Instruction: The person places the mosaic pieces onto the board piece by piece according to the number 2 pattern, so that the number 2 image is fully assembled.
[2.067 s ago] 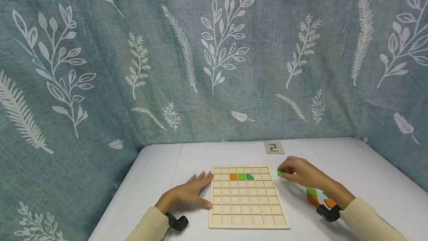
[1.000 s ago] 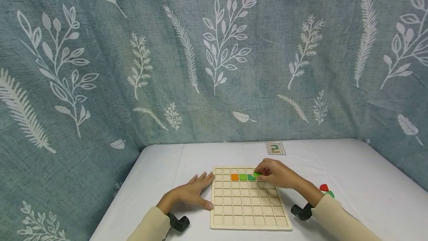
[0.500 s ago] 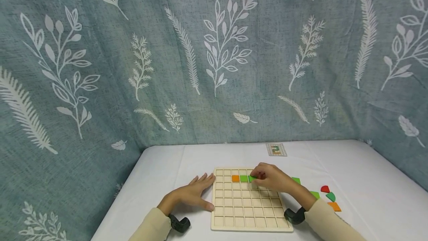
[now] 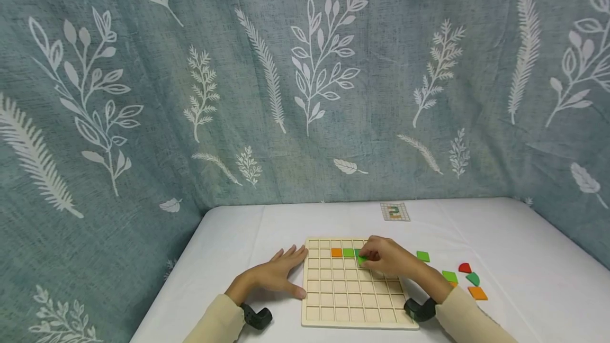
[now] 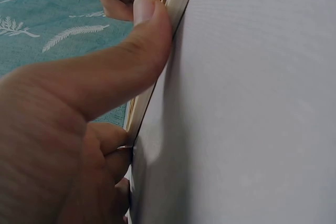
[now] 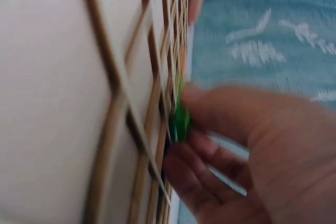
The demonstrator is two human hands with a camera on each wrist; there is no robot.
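A wooden grid board (image 4: 333, 300) lies on the white table. In its second row from the far edge sit an orange square tile (image 4: 336, 252), a green square tile (image 4: 348, 252) and a dark green tile (image 4: 357, 252), partly covered by my right hand (image 4: 387, 257). That hand pinches a light green tile (image 4: 361, 261) just on the near side of the dark green one; the right wrist view shows this green tile (image 6: 182, 121) between thumb and fingers. My left hand (image 4: 272, 275) rests along the board's left edge, fingers spread, its thumb (image 5: 144, 30) touching the side.
Right of the board lie loose tiles: green squares (image 4: 422, 256), a red quarter-round (image 4: 464, 268), a dark green quarter-round (image 4: 473, 279) and an orange square (image 4: 477, 293). Another orange tile is partly hidden by the right forearm. A small pattern card (image 4: 395, 211) lies beyond the board.
My right hand has carried the light green tile leftward from beside the board to over its second row, then slightly nearer to me. The left hand has stayed at the board's edge.
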